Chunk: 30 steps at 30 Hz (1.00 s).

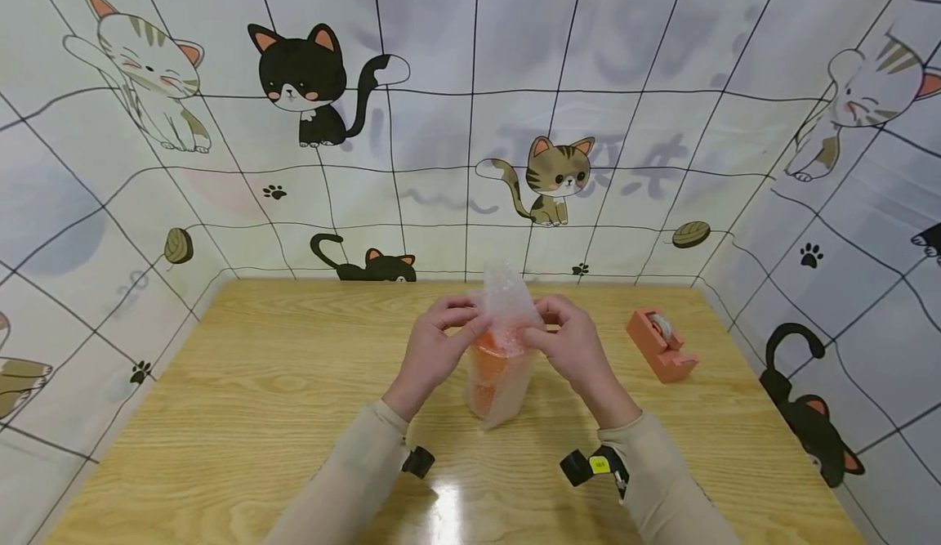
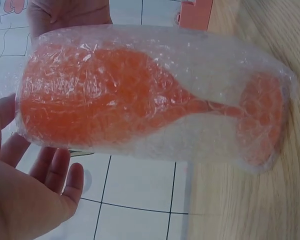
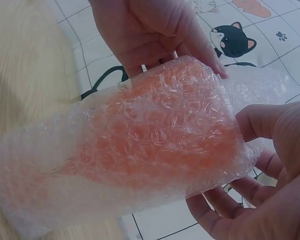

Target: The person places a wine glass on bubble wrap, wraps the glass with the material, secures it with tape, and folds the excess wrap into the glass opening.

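Observation:
An orange goblet (image 1: 487, 365) stands upright on the table, wrapped in clear bubble wrap (image 1: 507, 288) whose loose end rises above the bowl. Through the plastic, the left wrist view shows the goblet's wide bowl (image 2: 115, 95), thin stem (image 2: 210, 106) and round foot (image 2: 262, 117). My left hand (image 1: 441, 339) pinches the wrap on the left side near the rim, thumb toward me. On the opposite side my right hand (image 1: 576, 345) grips the wrap at the same height. Seen from the right wrist, the right thumb (image 3: 260, 122) presses the plastic at the goblet's mouth.
A salmon-coloured tape dispenser (image 1: 657, 347) with a roll of clear tape sits at the right on the wooden table (image 1: 294, 365). A white cloth (image 1: 441, 136) with black grid lines and cartoon cats surrounds the table at the back and both sides.

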Each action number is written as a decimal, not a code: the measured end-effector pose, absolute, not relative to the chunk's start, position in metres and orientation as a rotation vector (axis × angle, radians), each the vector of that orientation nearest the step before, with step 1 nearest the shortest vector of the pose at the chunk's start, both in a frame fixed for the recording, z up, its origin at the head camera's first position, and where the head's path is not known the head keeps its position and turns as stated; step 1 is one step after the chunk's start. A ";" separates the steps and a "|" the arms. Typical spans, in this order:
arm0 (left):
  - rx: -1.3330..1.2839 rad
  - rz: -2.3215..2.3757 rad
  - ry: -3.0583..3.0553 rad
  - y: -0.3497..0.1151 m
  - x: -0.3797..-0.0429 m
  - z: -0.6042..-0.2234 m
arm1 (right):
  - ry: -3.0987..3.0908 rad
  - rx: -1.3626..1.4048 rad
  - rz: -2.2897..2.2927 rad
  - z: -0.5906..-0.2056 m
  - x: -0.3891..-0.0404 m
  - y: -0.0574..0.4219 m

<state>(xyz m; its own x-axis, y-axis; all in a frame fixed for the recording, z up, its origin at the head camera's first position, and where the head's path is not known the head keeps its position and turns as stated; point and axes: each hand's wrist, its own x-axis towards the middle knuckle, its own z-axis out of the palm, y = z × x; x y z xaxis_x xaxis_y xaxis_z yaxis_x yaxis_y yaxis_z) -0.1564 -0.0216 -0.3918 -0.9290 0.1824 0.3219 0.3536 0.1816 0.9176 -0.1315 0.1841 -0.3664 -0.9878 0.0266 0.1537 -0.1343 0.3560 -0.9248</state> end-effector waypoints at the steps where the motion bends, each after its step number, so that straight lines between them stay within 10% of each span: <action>1: -0.526 -1.869 -2.281 -0.021 -0.157 -0.392 | -2.464 0.107 1.705 -0.367 -0.132 0.184; 30: -0.532 -1.995 -2.137 -0.021 -0.159 -0.394 | -2.308 0.500 1.464 -0.371 -0.133 0.195</action>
<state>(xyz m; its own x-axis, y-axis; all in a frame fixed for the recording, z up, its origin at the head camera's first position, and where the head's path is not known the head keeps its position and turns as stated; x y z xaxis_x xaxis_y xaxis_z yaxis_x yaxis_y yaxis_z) -0.1589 -0.0209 -0.3940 -0.9218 0.1419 0.3609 0.3698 0.0413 0.9282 -0.1332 0.1948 -0.3714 -0.8723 -0.1023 0.4782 -0.4762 0.4003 -0.7830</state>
